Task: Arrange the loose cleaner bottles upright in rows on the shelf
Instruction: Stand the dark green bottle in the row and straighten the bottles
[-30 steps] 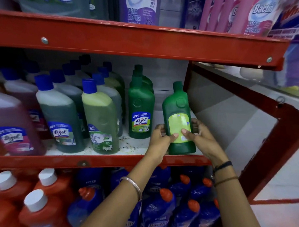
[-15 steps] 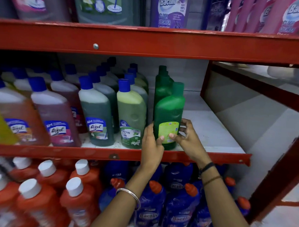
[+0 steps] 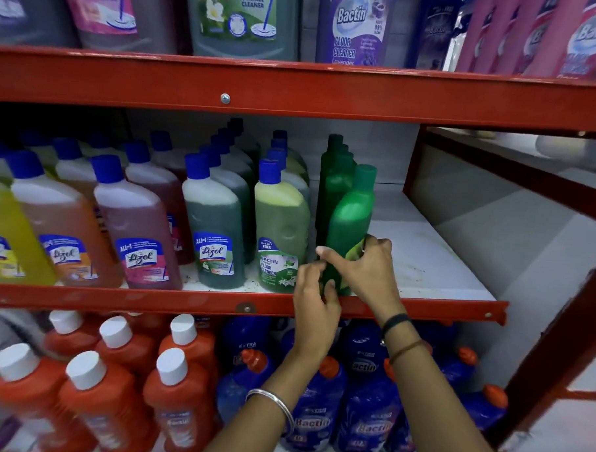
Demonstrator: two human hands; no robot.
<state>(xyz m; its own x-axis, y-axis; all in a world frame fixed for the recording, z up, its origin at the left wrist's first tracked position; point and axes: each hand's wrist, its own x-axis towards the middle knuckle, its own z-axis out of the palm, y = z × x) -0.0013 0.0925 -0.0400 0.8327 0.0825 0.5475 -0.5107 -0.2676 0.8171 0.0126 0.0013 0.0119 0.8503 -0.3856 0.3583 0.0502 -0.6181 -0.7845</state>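
A bright green cleaner bottle (image 3: 353, 214) stands upright at the front of the middle shelf (image 3: 435, 266), turned edge-on, right in front of a row of darker green bottles (image 3: 335, 169). My left hand (image 3: 315, 296) grips its lower left side. My right hand (image 3: 363, 266) wraps over its label from the right. Left of it stand rows of blue-capped bottles: a light green Bactin bottle (image 3: 279, 225), a dark green Lizol bottle (image 3: 214, 225), then pink, orange and yellow ones.
White shelf surface lies bare to the right of the green bottle, up to the red upright post (image 3: 412, 159). Red shelf rails (image 3: 218, 302) run above and below. Orange white-capped bottles (image 3: 177, 384) and blue Bactin bottles (image 3: 363, 409) fill the lower shelf; large bottles stand on the top shelf.
The green bottle has moved left from the open shelf space into line in front of the dark green row and been turned edge-on. Both hands stayed on it.
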